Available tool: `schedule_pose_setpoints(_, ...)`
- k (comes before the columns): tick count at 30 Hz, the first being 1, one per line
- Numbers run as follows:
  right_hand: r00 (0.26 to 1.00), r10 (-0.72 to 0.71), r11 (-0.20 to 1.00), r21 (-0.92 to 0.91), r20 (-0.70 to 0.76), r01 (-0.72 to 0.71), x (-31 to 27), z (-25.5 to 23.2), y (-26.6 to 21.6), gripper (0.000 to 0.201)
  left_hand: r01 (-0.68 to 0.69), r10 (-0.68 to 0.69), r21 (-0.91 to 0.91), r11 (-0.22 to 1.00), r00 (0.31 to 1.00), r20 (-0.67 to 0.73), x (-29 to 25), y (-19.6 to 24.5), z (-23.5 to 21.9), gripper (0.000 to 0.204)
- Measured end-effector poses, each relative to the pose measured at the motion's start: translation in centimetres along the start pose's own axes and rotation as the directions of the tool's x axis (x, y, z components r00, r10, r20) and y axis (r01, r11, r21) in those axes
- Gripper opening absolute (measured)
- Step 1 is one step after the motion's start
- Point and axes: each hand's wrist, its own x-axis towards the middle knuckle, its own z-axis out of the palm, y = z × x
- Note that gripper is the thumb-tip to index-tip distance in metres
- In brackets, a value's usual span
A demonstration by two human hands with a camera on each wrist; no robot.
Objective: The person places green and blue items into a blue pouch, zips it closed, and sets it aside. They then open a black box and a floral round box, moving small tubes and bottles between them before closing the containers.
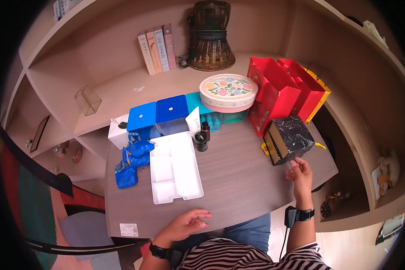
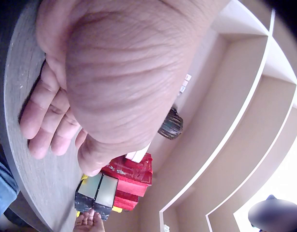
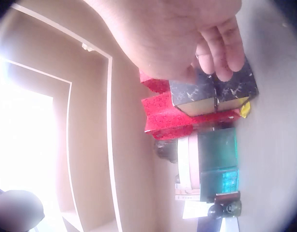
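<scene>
My right hand (image 1: 300, 177) is at the near corner of a black marble-patterned box (image 1: 297, 135), its fingers loosely bent and holding nothing. In the right wrist view the fingers (image 3: 223, 53) overlap the dark face of this box, which has a pale side and a yellow ribbon (image 3: 245, 109). At the table's front edge, my left hand (image 1: 186, 224) lies with relaxed fingers and nothing in it. The left wrist view shows its palm turned to the camera and fingers (image 2: 39, 111) spread over the tabletop. Nearest to it is a white divided tray (image 1: 177, 168).
Red paper bags (image 1: 272, 96) stand behind the marbled box. An oval floral box (image 1: 228, 92) sits on a teal container (image 1: 198, 102). Left are blue-lidded boxes (image 1: 172, 107) and blue pouches (image 1: 137, 153). Small dark bottles (image 1: 201, 141) and a white tube (image 1: 193, 120) stand by the tray.
</scene>
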Motion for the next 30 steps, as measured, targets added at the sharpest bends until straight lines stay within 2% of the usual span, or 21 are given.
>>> schedule_pose_setpoints(3, 0.999, -0.009, 1.000, -0.005, 0.047, 0.009, -1.2, 0.0, 1.9, 0.026, -0.006, 0.007, 0.034, 0.999, 1.000, -0.015, 0.2, -0.1, 0.0, 0.044)
schedule_pose_setpoints(5, 0.993, 0.044, 0.999, -0.027, 0.110, -0.041, -1.7, 0.3, 3.0, 0.022, -0.065, 0.062, 0.086, 0.994, 0.997, 0.033, 0.3, -0.5, -0.2, 0.044)
schedule_pose_setpoints(6, 0.989, 0.068, 0.997, -0.031, 0.132, -0.065, -2.1, 1.0, 3.1, 0.020, -0.075, 0.076, 0.076, 0.994, 0.997, 0.000, 0.3, -0.5, -0.2, 0.044)
schedule_pose_setpoints(9, 0.960, 0.085, 0.995, -0.064, 0.267, -0.070, -3.2, 3.7, 1.6, 0.021, -0.078, 0.077, 0.083, 0.994, 0.997, 0.014, 0.3, 0.0, -0.2, 0.045)
schedule_pose_setpoints(11, 0.950, 0.082, 0.995, -0.085, 0.300, -0.059, -2.9, 5.9, 0.0, 0.028, -0.004, 0.003, 0.068, 0.998, 1.000, 0.017, 0.3, 0.6, 0.2, 0.047)
schedule_pose_setpoints(13, 0.924, -0.032, 0.997, -0.053, 0.380, 0.056, -2.0, 8.8, -2.5, 0.041, -0.019, 0.015, 0.112, 0.993, 0.999, 0.033, 0.5, 0.4, 0.0, 0.047)
schedule_pose_setpoints(14, 0.924, -0.039, 0.997, -0.053, 0.381, 0.064, -1.3, 10.1, -3.6, 0.041, -0.023, 0.016, 0.160, 0.987, 0.999, 0.045, 0.5, 0.2, -0.2, 0.048)
schedule_pose_setpoints(16, 0.923, 0.021, 0.999, 0.016, 0.385, -0.030, 0.6, 13.1, -5.7, 0.058, -0.030, 0.024, 0.150, 0.988, 0.999, 0.041, 0.5, 0.0, -0.3, 0.048)
schedule_pose_setpoints(17, 0.920, 0.013, 1.000, 0.016, 0.392, -0.021, 1.5, 14.4, -6.5, 0.058, -0.027, 0.022, 0.138, 0.990, 0.999, 0.035, 0.4, 0.0, -0.4, 0.048)
schedule_pose_setpoints(19, 0.887, 0.153, 0.982, 0.037, 0.435, -0.187, 3.3, 16.8, -7.7, 0.070, -0.014, 0.010, 0.134, 0.991, 1.000, 0.026, 0.4, -0.1, -0.5, 0.049)
schedule_pose_setpoints(20, 0.884, 0.147, 0.983, 0.034, 0.444, -0.180, 4.1, 17.9, -8.0, 0.070, 0.010, -0.013, 0.129, 0.992, 1.000, 0.023, 0.4, -0.1, -0.5, 0.049)
schedule_pose_setpoints(22, 0.882, 0.246, 0.958, 0.040, 0.401, -0.285, 5.6, 19.8, -8.1, 0.080, 0.000, -0.003, 0.119, 0.993, 1.000, 0.017, 0.4, -0.2, -0.5, 0.050)
schedule_pose_setpoints(27, 0.896, 0.306, 0.928, 0.109, 0.322, -0.356, 8.8, 22.2, -7.8, 0.082, -0.037, 0.033, 0.105, 0.994, 0.999, 0.031, 0.7, -1.2, -0.9, 0.050)
schedule_pose_setpoints(30, 0.838, 0.341, 0.895, 0.127, 0.426, -0.428, 10.5, 22.7, -7.4, 0.074, -0.036, 0.034, 0.075, 0.997, 0.999, 0.028, 0.7, -1.3, -0.9, 0.050)
